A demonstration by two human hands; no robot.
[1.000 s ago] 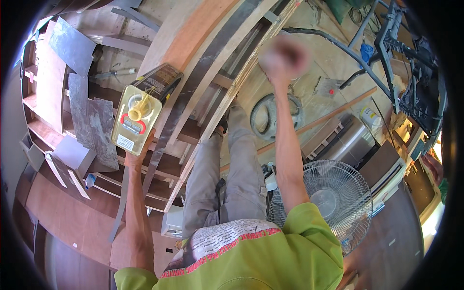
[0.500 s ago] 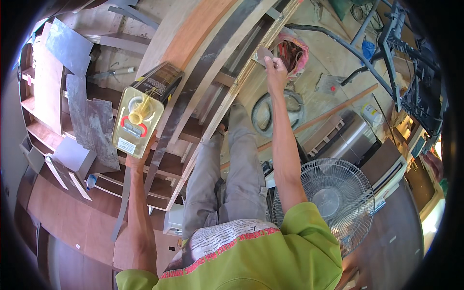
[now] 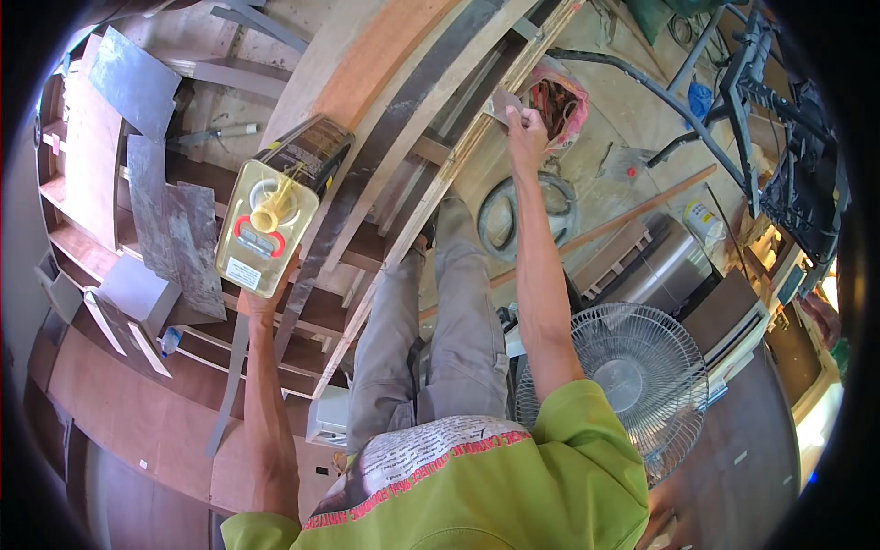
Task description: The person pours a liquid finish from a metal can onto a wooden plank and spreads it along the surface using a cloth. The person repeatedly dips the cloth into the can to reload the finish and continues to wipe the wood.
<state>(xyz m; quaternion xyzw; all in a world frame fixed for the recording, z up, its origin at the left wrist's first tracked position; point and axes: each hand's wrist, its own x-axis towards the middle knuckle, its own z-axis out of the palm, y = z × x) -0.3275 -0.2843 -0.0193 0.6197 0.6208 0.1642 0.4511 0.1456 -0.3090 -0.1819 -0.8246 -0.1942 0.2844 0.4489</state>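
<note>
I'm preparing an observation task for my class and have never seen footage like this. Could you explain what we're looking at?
There is no machine here: both arms are the wearer's own. The picture comes from the left of two fisheye cameras worn on the head, looking down, so straight edges bend.

The left hand, partly hidden, holds a gold-topped can with a yellow spout and red handle. The right hand pinches a small flat piece, its material unclear, near a pink bag.

Grey sheets lie over the wooden framework on the left. To the right are a grey ring-shaped piece on the floor and a wire-caged fan.
</note>
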